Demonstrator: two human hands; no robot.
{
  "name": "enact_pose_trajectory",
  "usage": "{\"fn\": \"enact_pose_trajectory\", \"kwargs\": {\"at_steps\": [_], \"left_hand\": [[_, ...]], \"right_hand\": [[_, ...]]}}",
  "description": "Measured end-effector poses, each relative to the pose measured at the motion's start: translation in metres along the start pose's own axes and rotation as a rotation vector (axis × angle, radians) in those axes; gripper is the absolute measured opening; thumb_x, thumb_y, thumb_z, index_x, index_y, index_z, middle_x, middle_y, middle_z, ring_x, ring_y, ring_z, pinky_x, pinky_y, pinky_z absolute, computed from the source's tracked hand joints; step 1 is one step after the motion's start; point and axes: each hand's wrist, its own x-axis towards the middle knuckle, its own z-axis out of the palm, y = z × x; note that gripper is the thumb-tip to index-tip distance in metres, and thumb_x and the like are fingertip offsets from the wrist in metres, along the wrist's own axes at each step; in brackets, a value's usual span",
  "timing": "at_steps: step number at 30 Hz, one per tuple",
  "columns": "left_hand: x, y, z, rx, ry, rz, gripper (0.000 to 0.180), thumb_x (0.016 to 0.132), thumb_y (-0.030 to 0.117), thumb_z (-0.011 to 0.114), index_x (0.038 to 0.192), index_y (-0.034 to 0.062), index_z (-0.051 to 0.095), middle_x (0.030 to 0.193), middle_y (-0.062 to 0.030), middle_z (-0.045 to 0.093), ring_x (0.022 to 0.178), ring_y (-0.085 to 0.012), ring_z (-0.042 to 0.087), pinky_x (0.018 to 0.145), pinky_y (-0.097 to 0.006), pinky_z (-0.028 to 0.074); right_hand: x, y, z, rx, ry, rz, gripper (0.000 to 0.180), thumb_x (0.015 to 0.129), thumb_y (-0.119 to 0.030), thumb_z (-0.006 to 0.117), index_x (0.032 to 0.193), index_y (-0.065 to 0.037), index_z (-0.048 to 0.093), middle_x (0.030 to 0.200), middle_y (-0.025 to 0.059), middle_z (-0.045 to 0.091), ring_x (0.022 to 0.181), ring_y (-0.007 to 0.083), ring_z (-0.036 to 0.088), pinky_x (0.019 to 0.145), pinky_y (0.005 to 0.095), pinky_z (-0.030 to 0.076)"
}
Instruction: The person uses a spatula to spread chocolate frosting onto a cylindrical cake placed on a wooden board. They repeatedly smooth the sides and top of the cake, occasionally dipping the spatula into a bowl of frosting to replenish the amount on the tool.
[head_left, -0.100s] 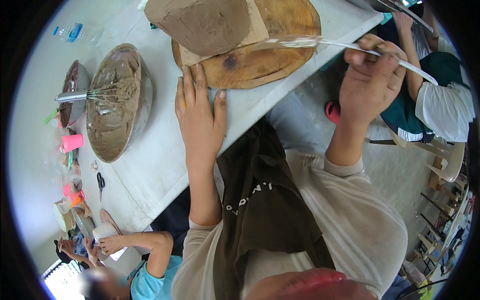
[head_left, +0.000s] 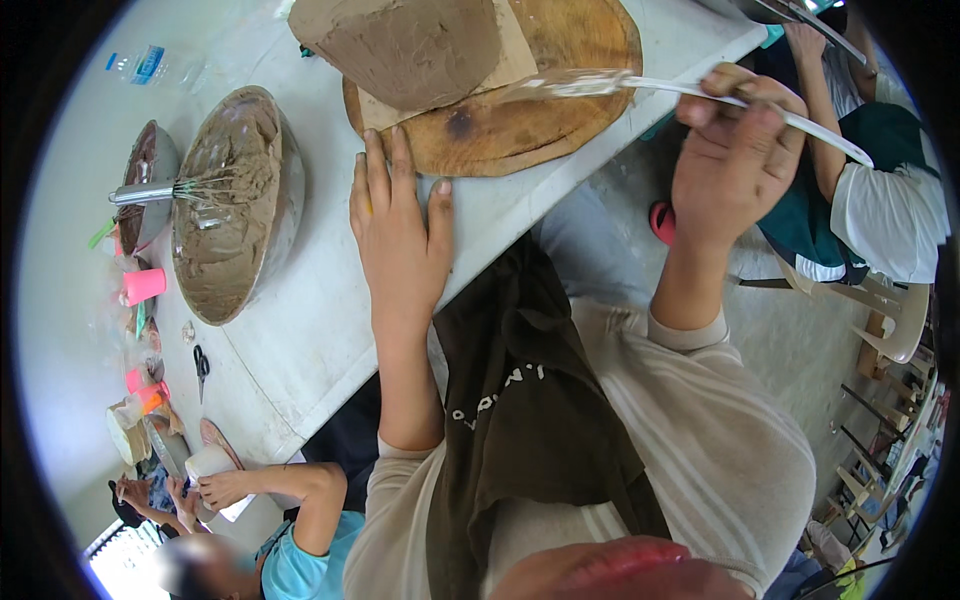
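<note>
A cake (head_left: 400,48) covered in brown frosting stands on a square piece of cardboard (head_left: 515,45), its top cut off by the picture's edge. Beneath it lies a round wooden board (head_left: 540,130). My left hand (head_left: 400,235) rests flat on the table, fingers stretched, with the fingertips at the board's near edge. My right hand (head_left: 735,155) is closed round the handle of a long white utensil (head_left: 690,88). The utensil's head points left over the board, close to the cardboard; it is streaked and blurred, so its shape is unclear.
Left on the white table (head_left: 325,290) are a large bowl of brown frosting (head_left: 225,250), a whisk (head_left: 150,192) across its rim, a smaller bowl (head_left: 150,225), a plastic bottle (head_left: 145,65), pink cups (head_left: 145,286) and scissors (head_left: 202,370). People sit at lower left and right.
My right hand has shifted slightly left and up with the white utensil. My left hand and the cake have not moved.
</note>
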Motion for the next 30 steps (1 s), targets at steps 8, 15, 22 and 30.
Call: {"fn": "enact_pose_trajectory", "kwargs": {"at_steps": [8,15,22,30], "left_hand": [[-0.001,-0.002,0.001,-0.012,0.008,0.002,0.058,0.090,0.029,0.049,0.141,0.0069,0.032,0.145,-0.0216,0.027,0.129,-0.0426,0.029,0.107,-0.048,0.022],[-0.004,-0.005,0.002,0.002,0.032,0.013,0.057,0.091,0.030,0.049,0.140,0.0063,0.033,0.144,-0.0224,0.028,0.129,-0.0423,0.030,0.107,-0.048,0.022],[-0.004,-0.003,0.001,-0.004,0.041,0.007,0.057,0.090,0.029,0.050,0.139,0.0053,0.034,0.143,-0.0222,0.031,0.128,-0.0425,0.030,0.107,-0.048,0.022],[-0.004,-0.004,0.002,0.007,0.051,0.015,0.057,0.089,0.030,0.050,0.138,0.0044,0.035,0.143,-0.0221,0.031,0.128,-0.0421,0.031,0.107,-0.048,0.022]], "right_hand": [[-0.010,0.018,0.049,-0.257,-0.274,-0.088,0.014,0.094,-0.009,0.048,0.100,0.003,0.047,0.091,0.0186,0.059,0.068,0.0136,0.056,0.062,0.0222,0.047],[0.020,0.013,0.077,-0.190,-0.362,-0.272,0.018,0.094,-0.014,0.051,0.096,0.003,0.050,0.083,0.0155,0.062,0.060,0.0107,0.056,0.055,0.0192,0.046],[0.009,0.007,0.066,-0.221,-0.338,-0.161,0.016,0.093,-0.010,0.053,0.098,0.005,0.051,0.085,0.0194,0.063,0.060,0.0107,0.056,0.056,0.0192,0.046],[0.011,0.019,0.084,-0.306,-0.298,-0.181,0.016,0.094,-0.015,0.053,0.095,0.001,0.051,0.081,0.0119,0.061,0.057,0.0070,0.051,0.052,0.0176,0.042]]}}
